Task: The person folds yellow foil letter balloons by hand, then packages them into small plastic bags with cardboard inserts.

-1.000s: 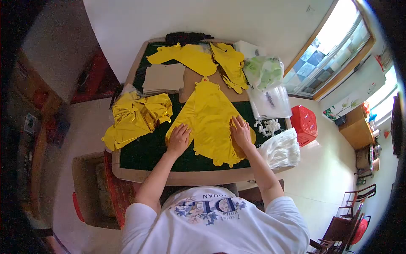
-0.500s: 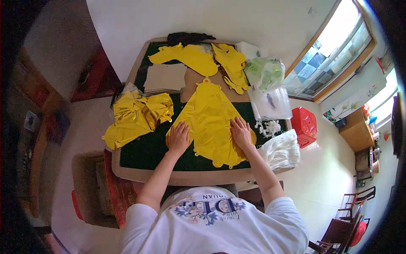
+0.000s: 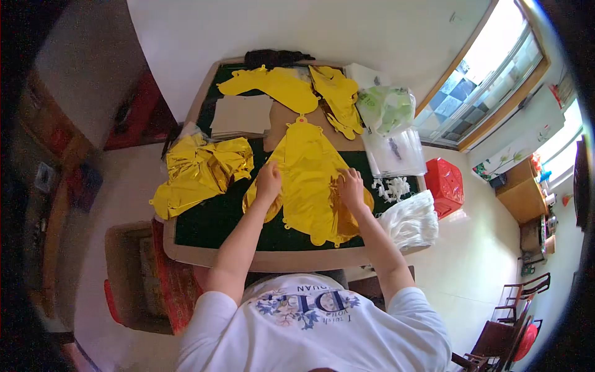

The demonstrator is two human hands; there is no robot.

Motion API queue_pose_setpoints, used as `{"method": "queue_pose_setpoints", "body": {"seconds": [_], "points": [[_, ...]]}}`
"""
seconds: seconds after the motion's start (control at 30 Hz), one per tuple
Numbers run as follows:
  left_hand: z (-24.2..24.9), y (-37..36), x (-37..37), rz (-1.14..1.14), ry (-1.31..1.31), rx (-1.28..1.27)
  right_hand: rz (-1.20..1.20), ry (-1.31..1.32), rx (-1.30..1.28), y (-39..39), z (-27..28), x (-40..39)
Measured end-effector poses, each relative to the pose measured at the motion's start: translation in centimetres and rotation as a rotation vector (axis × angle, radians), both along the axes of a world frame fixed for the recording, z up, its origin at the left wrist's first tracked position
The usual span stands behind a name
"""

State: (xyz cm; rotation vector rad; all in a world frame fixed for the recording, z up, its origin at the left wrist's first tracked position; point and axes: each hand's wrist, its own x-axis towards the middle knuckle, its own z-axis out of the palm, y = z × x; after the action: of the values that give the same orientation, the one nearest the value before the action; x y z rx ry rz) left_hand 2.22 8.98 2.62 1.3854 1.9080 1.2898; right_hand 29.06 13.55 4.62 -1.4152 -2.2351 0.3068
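A flat, uninflated gold foil balloon (image 3: pixel 305 180) with small tabs along its rim lies folded on the dark green table top. My left hand (image 3: pixel 269 182) is closed at its left fold, fingers curled down on the foil. On the opposite side my right hand (image 3: pixel 351 188) has bent fingers gripping the right fold, where the foil is creased and shiny. The fingertips of both hands are partly hidden. A crumpled gold foil balloon (image 3: pixel 204 170) lies left of my left hand. Further gold foil pieces, a long one (image 3: pixel 273 85) and a folded one (image 3: pixel 338 99), lie behind.
A stack of grey cardboard sheets (image 3: pixel 242 115) lies at back left. Clear plastic bags (image 3: pixel 393 152), small white pieces (image 3: pixel 392 188) and a bundle of white string (image 3: pixel 410 220) line the table's right side. A red stool (image 3: pixel 445 187) stands beyond it, and a dark cloth (image 3: pixel 277 57) at the back.
My left hand has gone from lying flat on the foil to closed, moving slightly up and inward. My right hand's fingers have bent, and the foil between them looks more rippled.
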Motion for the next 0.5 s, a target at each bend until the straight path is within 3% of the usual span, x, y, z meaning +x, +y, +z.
{"method": "queue_pose_setpoints", "body": {"seconds": [0.03, 0.1, 0.2, 0.5], "points": [[0.8, 1.0, -0.2, -0.001, 0.002, 0.003, -0.065, 0.072, 0.034, 1.1, -0.4, -0.7], [1.8, 2.8, -0.5, 0.036, -0.125, -0.255, -0.132, 0.148, 0.075, 2.7, -0.8, -1.8], [1.0, 4.2, -1.0, 0.03, -0.24, -0.297, -0.224, 0.087, -0.119, 4.9, -2.0, -3.0], [0.5, 5.7, -0.3, 0.05, -0.122, -0.35, -0.274, 0.142, -0.308, 5.8, -2.1, -4.1]]}}
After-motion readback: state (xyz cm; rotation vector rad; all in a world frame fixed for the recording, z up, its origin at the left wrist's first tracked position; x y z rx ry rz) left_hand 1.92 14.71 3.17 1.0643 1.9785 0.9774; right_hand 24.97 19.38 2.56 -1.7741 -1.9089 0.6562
